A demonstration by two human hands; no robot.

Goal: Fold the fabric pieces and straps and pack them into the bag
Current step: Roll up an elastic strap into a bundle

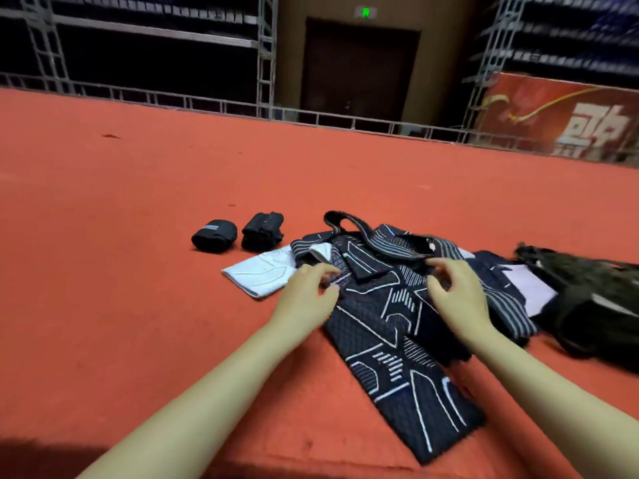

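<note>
A long dark quilted fabric piece (397, 361) with white line patterns lies on the red carpet (138, 271), running from the pile toward me. My left hand (307, 295) hovers at its upper left edge, fingers loosely curled, holding nothing. My right hand (456, 292) hangs over the fabric's top, fingers curled downward, empty. Behind them lies a heap of striped dark pieces with a black strap (349, 223) looping up. A white folded piece (262, 271) lies to the left. The dark bag (594, 305) sits at the right, part of it past the frame edge.
Two rolled black bundles (214, 235) (262, 231) stand on the carpet left of the pile. A low metal railing (311, 115) borders the carpet at the back, with scaffolding, a dark door and a red banner (560, 119) beyond it.
</note>
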